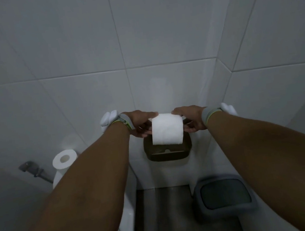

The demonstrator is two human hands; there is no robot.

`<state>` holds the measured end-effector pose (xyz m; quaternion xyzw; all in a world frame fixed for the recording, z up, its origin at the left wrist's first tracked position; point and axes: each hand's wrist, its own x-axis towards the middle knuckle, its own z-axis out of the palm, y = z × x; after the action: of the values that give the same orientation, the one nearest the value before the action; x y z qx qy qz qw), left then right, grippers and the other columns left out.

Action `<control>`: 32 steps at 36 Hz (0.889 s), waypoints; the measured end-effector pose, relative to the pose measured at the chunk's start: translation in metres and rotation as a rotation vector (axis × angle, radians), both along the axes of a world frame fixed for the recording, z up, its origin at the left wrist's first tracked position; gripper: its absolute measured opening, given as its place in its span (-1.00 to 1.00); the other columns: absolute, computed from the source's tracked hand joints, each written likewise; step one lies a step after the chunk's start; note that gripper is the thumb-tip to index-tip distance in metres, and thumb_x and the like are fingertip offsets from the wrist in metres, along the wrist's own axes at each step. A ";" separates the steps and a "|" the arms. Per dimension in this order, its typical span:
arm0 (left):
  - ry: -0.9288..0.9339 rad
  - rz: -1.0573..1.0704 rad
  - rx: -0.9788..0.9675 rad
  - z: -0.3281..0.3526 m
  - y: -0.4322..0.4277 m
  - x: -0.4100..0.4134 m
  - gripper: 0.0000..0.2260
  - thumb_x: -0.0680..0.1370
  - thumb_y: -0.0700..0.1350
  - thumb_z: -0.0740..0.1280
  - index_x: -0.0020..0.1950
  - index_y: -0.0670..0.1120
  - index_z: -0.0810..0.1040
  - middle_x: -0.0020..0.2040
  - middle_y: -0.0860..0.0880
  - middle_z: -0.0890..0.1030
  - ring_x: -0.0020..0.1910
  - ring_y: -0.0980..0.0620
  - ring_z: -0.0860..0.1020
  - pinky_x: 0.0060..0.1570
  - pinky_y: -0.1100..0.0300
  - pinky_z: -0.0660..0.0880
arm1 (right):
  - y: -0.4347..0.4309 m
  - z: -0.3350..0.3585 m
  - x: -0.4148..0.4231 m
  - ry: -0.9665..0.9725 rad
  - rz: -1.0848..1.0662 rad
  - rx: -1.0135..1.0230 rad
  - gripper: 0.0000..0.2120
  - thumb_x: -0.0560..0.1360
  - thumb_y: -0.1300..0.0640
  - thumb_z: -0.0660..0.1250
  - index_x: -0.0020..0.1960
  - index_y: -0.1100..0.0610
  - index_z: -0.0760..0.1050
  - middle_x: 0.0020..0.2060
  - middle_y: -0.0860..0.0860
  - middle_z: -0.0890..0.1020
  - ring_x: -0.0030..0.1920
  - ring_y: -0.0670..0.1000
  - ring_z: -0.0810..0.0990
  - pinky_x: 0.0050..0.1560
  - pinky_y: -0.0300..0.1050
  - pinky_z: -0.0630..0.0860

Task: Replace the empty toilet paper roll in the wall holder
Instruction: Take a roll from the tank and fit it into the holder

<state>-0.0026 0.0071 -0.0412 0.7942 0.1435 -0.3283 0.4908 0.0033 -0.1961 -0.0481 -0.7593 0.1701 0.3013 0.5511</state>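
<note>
A full white toilet paper roll (167,129) sits at frame centre, held sideways just above a dark wall holder (168,151). The left hand (142,124) and right hand (192,118) each grip one end. White tiled wall (83,47) behind; spare roll (64,160) lower left; grey bin (225,195) lower right.

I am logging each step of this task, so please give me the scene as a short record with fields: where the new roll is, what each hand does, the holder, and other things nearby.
new roll: white, full, held level in front of the wall, just above the holder
left hand: grips the roll's left end
right hand: grips the roll's right end
holder: dark, on the tiled wall, partly hidden behind the roll; whether the roll is seated cannot be told
spare roll: white, upright, lower left
bin: grey, lidded, on the floor at lower right
</note>
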 end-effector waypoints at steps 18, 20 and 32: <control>0.029 0.010 -0.086 -0.005 -0.009 0.016 -0.61 0.52 0.16 0.33 0.02 -0.18 0.50 -0.19 -0.06 0.54 -0.26 0.06 0.53 -0.43 0.35 0.50 | -0.011 -0.012 0.015 0.034 -0.078 0.059 -0.75 0.46 -0.03 0.34 -0.04 0.14 0.42 -0.26 0.09 0.48 -0.34 -0.01 0.47 -0.30 -0.20 0.49; 0.033 0.023 -0.090 -0.006 -0.010 0.018 -0.59 0.52 0.17 0.32 0.04 -0.18 0.50 -0.19 -0.07 0.54 -0.25 0.06 0.53 -0.42 0.35 0.50 | -0.011 -0.012 0.017 0.039 -0.083 0.059 -0.73 0.48 -0.02 0.35 0.01 0.16 0.42 -0.27 0.09 0.48 -0.34 -0.01 0.47 -0.28 -0.21 0.50; 0.024 -0.027 -0.095 -0.003 -0.008 0.025 -0.72 0.52 0.06 0.38 0.03 -0.14 0.54 -0.19 -0.04 0.58 -0.25 0.08 0.55 -0.35 0.33 0.49 | -0.012 -0.010 0.024 0.103 -0.099 0.040 -0.78 0.51 0.04 0.33 -0.08 0.20 0.43 -0.23 0.07 0.48 -0.32 -0.06 0.49 -0.42 -0.31 0.55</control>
<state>0.0228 -0.0012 -0.0445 0.7680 0.1227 -0.3506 0.5217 0.0277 -0.2080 -0.0580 -0.7223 0.2294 0.3159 0.5709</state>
